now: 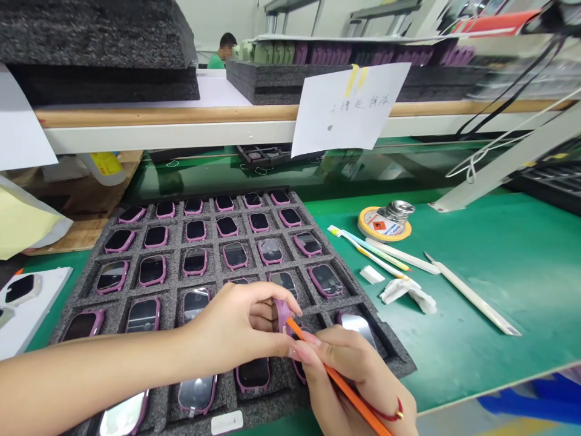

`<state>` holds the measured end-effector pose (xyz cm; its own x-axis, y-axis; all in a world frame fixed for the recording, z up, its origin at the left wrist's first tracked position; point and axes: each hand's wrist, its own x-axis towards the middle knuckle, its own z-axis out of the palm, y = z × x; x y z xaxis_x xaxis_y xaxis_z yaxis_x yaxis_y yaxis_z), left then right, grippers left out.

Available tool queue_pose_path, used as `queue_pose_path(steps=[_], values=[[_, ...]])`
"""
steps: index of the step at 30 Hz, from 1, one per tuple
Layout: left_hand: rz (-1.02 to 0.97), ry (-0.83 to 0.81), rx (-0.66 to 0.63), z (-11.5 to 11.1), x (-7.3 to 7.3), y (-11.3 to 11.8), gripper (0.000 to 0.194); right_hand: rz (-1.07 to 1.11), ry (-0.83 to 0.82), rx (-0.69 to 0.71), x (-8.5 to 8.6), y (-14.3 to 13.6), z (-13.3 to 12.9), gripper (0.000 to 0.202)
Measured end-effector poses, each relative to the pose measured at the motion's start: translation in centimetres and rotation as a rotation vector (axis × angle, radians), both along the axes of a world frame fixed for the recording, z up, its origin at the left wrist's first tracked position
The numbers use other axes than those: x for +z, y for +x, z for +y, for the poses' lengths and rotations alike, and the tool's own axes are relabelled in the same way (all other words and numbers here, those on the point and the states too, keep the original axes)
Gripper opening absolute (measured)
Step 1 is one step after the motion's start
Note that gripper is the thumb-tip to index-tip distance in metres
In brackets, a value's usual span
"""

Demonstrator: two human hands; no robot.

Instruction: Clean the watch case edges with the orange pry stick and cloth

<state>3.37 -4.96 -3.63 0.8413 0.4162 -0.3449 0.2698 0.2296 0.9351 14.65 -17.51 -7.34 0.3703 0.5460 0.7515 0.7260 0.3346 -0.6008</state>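
My left hand is closed on a purple watch case, pinching it between thumb and fingers. In my right hand is a slim orange stick, its tip against or very close to the inside of the case; the exact contact is hidden by my fingers. Both hands are above a dark foam tray divided into compartments. Purple watches with dark glossy faces lie in most of its visible compartments.
Right of the tray lie a toothbrush, crumpled tissue, a knife-like tool and a tape roll with a metal-topped container. A shelf edge crosses ahead, bearing foam blocks and a hanging paper note.
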Motion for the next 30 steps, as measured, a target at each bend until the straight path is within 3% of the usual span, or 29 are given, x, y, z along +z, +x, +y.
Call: queue_pose_path(steps=[18, 30], values=[[-0.014, 0.024, -0.012, 0.0, -0.17, -0.01, 0.031, -0.016, -0.008, 0.012, -0.14, -0.05, -0.08, 0.021], [-0.006, -0.015, -0.01, 0.0, -0.17, -0.04, 0.033, 0.171, -0.014, 0.049, -0.04, 0.26, 0.21, 0.02]])
